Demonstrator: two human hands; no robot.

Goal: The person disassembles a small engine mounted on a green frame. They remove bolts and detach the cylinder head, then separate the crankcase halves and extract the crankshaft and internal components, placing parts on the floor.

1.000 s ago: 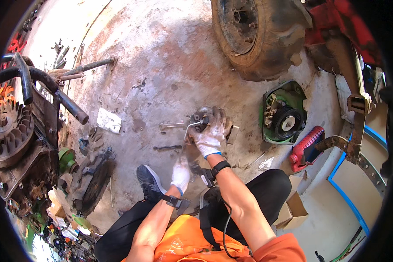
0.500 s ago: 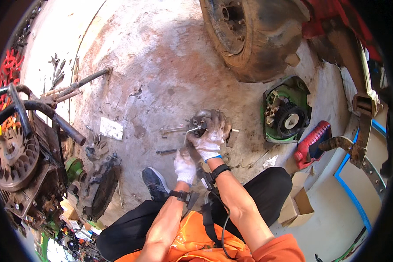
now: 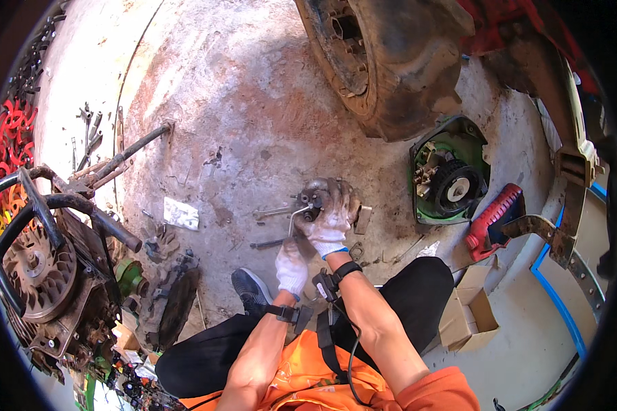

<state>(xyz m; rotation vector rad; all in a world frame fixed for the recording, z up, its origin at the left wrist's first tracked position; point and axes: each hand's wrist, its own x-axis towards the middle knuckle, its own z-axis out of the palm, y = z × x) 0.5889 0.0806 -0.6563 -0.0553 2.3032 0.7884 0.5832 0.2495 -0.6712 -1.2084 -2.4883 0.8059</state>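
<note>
My right hand [image 3: 330, 226], in a dirty white knit glove, wraps round a small dark metal machine part [image 3: 317, 185] and presses it to the concrete floor. Closed on the long arm of a bent silver hex key [image 3: 291, 225], my left hand [image 3: 292, 266] wears a similar glove. The key's short arm reaches the part beside my right fingers; its tip is too small to make out. Left of the part lie a silver tool like a wrench [image 3: 274, 212] and a dark rod [image 3: 267, 244]. A small metal plate [image 3: 364, 220] lies right of my right hand.
A big muddy tyre [image 3: 404, 68] stands ahead. At right are a green starter housing [image 3: 416, 185], a red cover [image 3: 487, 236] and an open carton [image 3: 469, 318]. An engine with a finned flywheel [image 3: 41, 274] stands at left, near a white packet [image 3: 180, 213].
The view has shifted slightly. My left hand and the hex key have moved a little downward and left; my right hand still grips the metal part.
</note>
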